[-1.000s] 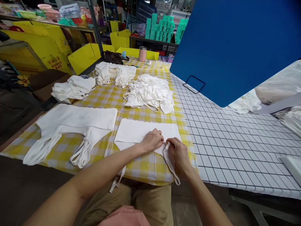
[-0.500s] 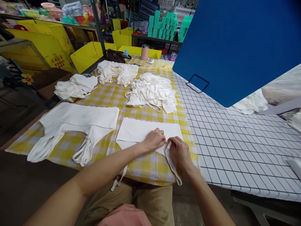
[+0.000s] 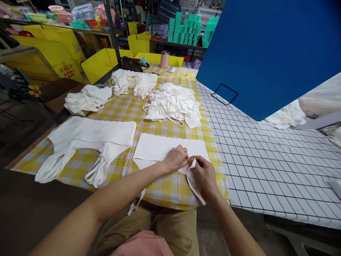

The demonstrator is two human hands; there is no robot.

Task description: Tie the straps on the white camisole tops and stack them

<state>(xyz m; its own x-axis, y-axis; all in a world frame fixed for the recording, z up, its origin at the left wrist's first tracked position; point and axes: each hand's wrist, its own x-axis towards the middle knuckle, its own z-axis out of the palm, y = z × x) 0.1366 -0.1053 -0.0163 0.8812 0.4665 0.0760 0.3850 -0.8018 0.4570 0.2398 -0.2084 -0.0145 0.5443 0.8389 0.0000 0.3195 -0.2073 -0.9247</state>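
Observation:
A white camisole (image 3: 153,147) lies folded in front of me, its wavy hem at the far side and its straps hanging toward my lap. Closed over its right part, my left hand (image 3: 176,159) pinches the cloth at the base of the right strap. Close beside it, my right hand (image 3: 204,172) is closed on the right camisole strap (image 3: 192,182), and a small bunched bit of it sticks up at the fingertips. The exact fingertip grip is partly hidden. To the left, a flat stack of white camisoles (image 3: 93,131) has its looped straps pointing toward me.
Beyond my hands lies a loose heap of white camisoles (image 3: 174,103). Further left are a neat stack (image 3: 133,80) and a folded pile (image 3: 87,97). A large blue board (image 3: 266,53) stands over the grid-patterned cloth (image 3: 255,160). A pink flask (image 3: 164,59) stands at the back.
My right hand has turned slightly and bunched the strap's top up at the fingertips. My left hand stays at nearly the same spot on the camisole. The view has shifted slightly.

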